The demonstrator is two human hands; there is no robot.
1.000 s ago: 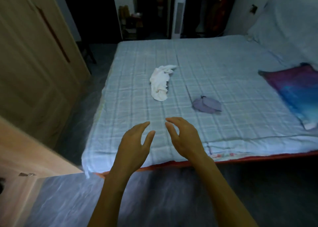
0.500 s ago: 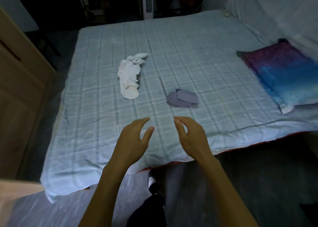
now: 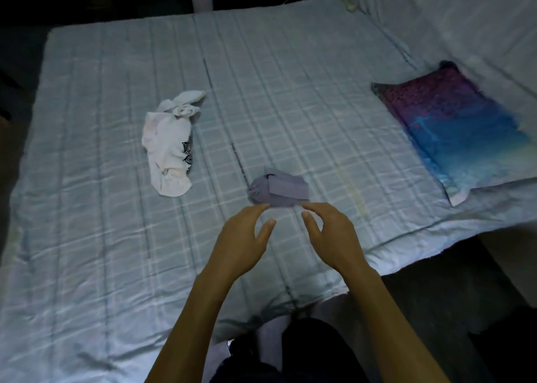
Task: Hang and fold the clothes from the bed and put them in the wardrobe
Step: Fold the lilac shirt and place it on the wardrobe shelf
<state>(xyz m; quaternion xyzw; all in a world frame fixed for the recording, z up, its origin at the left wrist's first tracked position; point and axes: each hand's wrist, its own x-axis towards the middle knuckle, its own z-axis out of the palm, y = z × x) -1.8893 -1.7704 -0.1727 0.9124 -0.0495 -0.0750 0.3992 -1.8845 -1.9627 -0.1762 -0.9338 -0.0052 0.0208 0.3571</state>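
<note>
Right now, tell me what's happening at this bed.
A person stands at the bed, both arms stretched over it. The left hand and right hand, fingers loosely curved and empty, are at the near edge of a small bunched purple-grey garment; whether they touch it is unclear. A crumpled white garment lies apart to its left, a purple-and-blue pillow to the right. Neither garment is picked up yet.

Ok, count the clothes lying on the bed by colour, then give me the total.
White: 1, the crumpled white garment
Lilac: 1, the bunched lilac garment
Total: 2
</note>
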